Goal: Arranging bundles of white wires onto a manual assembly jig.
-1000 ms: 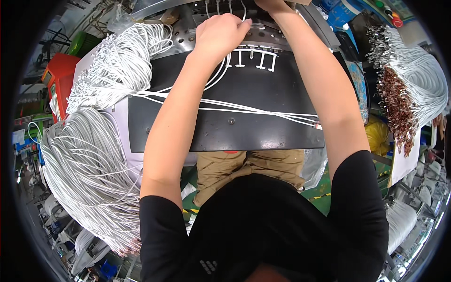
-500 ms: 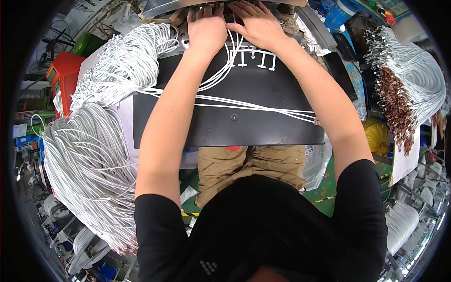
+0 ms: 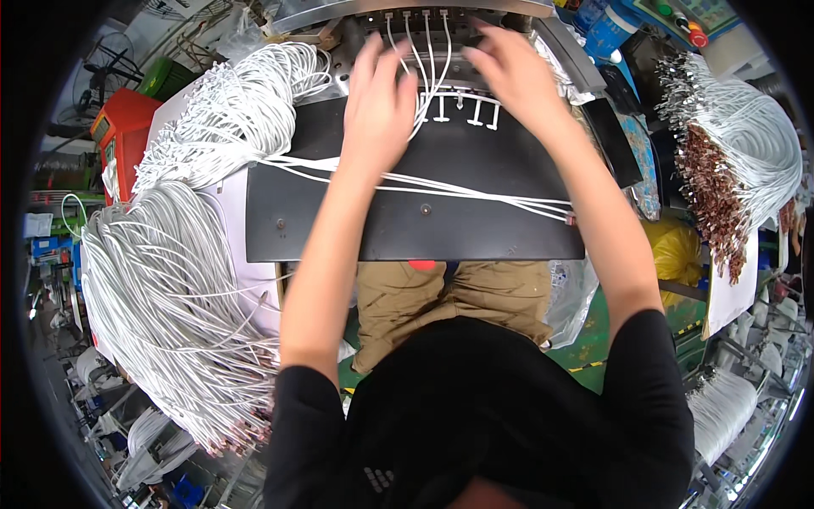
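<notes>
My left hand (image 3: 377, 106) lies flat on the far part of a black work plate (image 3: 415, 220), fingers apart, pressing on white cables (image 3: 428, 64) that run up into a row of sockets on a metal machine (image 3: 407, 13). My right hand (image 3: 513, 76) hovers beside it with its fingers spread, just over several short white T-shaped pieces (image 3: 462, 109). It grips nothing that I can see. A few long white cables (image 3: 475, 193) cross the plate from left to right.
A big sheaf of white cables (image 3: 161, 288) hangs off the table at my left, with another bundle (image 3: 237, 110) behind it. At the right hangs a bundle with brown ends (image 3: 721, 170). A red box (image 3: 123, 127) stands far left, a yellow bag (image 3: 674, 250) lower right.
Both hands have drawn back a little from the machine's sockets toward me and spread their fingers. Cables now stand plugged in a row at the top.
</notes>
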{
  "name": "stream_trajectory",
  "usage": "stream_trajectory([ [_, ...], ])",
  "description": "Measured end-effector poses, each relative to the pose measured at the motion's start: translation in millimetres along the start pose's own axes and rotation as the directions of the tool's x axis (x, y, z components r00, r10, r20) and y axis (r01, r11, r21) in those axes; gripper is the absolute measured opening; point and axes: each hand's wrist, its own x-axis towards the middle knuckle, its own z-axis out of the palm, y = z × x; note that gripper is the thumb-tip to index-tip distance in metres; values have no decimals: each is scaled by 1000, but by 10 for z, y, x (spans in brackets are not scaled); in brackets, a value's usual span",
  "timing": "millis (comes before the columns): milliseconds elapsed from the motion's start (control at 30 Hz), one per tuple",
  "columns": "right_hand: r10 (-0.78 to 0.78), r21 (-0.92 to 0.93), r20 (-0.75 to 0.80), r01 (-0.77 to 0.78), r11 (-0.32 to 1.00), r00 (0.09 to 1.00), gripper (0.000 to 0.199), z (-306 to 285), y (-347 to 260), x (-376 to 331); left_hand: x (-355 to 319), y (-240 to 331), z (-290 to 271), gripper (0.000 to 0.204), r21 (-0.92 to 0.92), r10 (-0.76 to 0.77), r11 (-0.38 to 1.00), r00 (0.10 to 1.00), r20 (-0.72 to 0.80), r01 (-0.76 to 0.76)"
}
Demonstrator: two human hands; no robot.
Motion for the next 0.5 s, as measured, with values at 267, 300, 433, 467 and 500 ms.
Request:
stream_trajectory([
  [267, 408, 51, -205, -406, 912, 890, 23, -1284, 507, -2923, -2248, 417, -1298, 34, -436, -359, -152, 362, 860, 887],
  [300, 405, 74, 31, -406, 911, 914, 17, -1174, 349, -3174, -2344, 361, -1277, 32, -534, -558, -178, 362, 747, 827],
  [433, 544, 226, 333, -625, 747, 770, 11, -664, -418, -3192, -2577, 69, -1061, 28, -707, -874, -110, 270, 403, 699],
  [467, 644, 288, 349, -732, 618, 681, 13, -604, -479, -3085, -2570, -17, -1036, 27, -695, -891, -53, 279, 357, 717],
  [500, 716, 354, 381, -808, 471, 585, 15, -506, -512, -2962, -2548, -98, -1060, 26, -681, -909, 16, 294, 295, 732],
])
